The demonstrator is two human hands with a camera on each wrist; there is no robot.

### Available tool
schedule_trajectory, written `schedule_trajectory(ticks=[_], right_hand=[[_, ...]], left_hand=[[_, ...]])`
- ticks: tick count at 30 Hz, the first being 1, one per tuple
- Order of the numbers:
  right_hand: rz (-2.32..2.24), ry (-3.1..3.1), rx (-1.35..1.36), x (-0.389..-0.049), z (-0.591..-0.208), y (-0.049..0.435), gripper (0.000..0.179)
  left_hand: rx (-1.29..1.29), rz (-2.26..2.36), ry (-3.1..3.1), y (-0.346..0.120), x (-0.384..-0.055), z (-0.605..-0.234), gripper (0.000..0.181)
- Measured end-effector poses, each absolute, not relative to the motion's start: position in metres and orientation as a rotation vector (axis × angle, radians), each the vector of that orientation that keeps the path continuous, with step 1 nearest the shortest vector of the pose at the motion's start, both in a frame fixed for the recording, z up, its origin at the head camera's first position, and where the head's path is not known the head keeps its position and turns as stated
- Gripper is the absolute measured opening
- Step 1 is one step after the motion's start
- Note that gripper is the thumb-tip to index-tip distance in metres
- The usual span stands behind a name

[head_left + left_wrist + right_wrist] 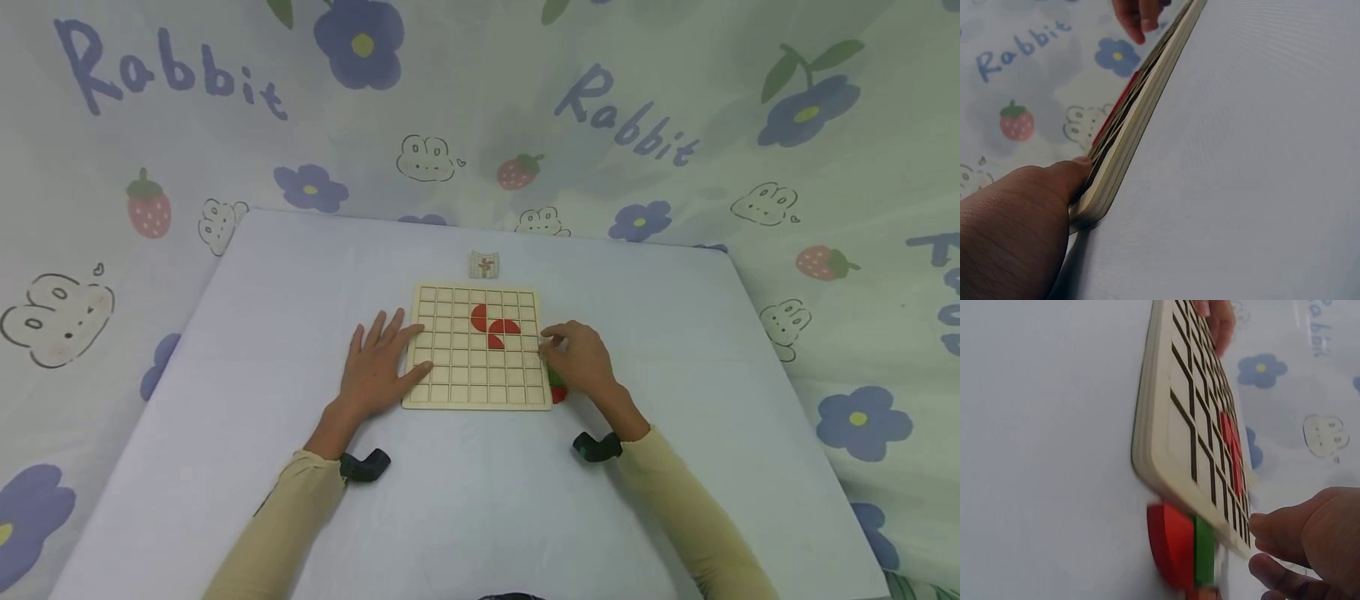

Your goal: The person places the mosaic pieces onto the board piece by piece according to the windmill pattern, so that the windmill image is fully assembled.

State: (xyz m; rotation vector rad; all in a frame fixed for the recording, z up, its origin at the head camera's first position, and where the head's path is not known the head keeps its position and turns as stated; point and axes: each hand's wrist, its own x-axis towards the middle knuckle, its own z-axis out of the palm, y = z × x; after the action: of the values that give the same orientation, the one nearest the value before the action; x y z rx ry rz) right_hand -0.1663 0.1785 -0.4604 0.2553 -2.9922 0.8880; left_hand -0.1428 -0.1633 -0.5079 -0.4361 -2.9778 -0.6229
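A square wooden grid board (442, 375) lies on the white table. Near its middle sit red curved pieces (504, 327) in several cells. My left hand (375, 371) rests at the board's left side with fingers spread, its thumb and a fingertip on the rim. Beside the right edge is my right hand (581, 358), thumb and fingers bent toward each other; in the right wrist view a gap shows between them, with nothing seen inside. Below that hand lie a red piece (1172, 544) and a green piece (1204, 550) against the board's edge, partly hidden.
A small pattern card (484, 265) with a red figure lies just beyond the board. The white table (480, 500) reaches back to a printed cloth (480, 100) with rabbits, flowers and strawberries.
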Motion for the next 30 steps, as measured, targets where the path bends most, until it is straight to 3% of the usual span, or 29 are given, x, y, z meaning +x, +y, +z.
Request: schedule_trajectory(ticks=[10,30], right_hand=[[0.734,-3.081,0.131,-0.160,-0.459,0.210,0.035],[1.081,-3.098,0.166,-0.160,-0.457,0.225,0.024]], left_hand=[[-0.441,-0.619,-2.979,-0.163,-0.144,-0.510,0.074],[-0.440,-0.634,-2.999,-0.164,-0.145,-0.507,0.074]])
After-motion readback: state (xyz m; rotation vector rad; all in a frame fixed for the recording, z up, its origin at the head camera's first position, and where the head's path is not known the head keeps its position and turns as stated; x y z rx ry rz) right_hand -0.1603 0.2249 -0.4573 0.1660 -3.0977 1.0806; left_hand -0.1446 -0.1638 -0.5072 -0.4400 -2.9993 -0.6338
